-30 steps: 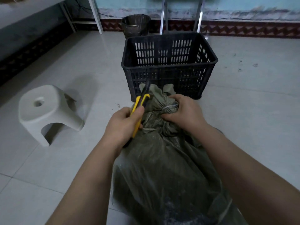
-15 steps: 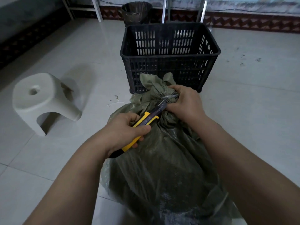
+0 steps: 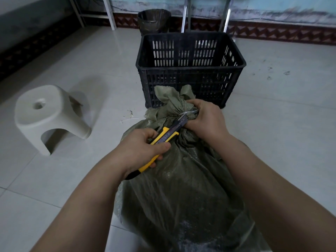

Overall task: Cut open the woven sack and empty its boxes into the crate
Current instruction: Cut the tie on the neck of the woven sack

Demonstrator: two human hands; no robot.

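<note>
Head view, sack: the woven sack [image 3: 181,188] is dull olive green, with a fine plastic weave that shines a little; it stands bulging on the floor between the two forearms, its top gathered into a crumpled neck.
Head view, tie: a thin pale tie [image 3: 183,113] circles the neck of the sack; loose wrinkled flaps rise above it.
Head view, left hand: the left hand [image 3: 140,151] is closed around the yellow and black handle of the utility knife [image 3: 163,137]; thumb on top, fingers curled below.
Head view, blade: the grey metal front of the knife points up and to the right, and its tip is at the tie, just beside the right hand.
Head view, right hand: the right hand [image 3: 205,120] is closed on the gathered neck of the sack, and squeezes the cloth.
Head view, crate: the black plastic crate [image 3: 190,70] is rectangular, with slotted walls; it stands just behind the sack top. No boxes are seen inside it.
Head view, stool: a white plastic stool [image 3: 49,115] with rounded corners and a hole in the seat stands at the left, well apart.
Head view, bin: a dark round bin [image 3: 154,20] with ribbed wall stands behind the crate.
Head view, floor: glossy pale tiles [image 3: 281,124], with some dark marks at the right.
</note>
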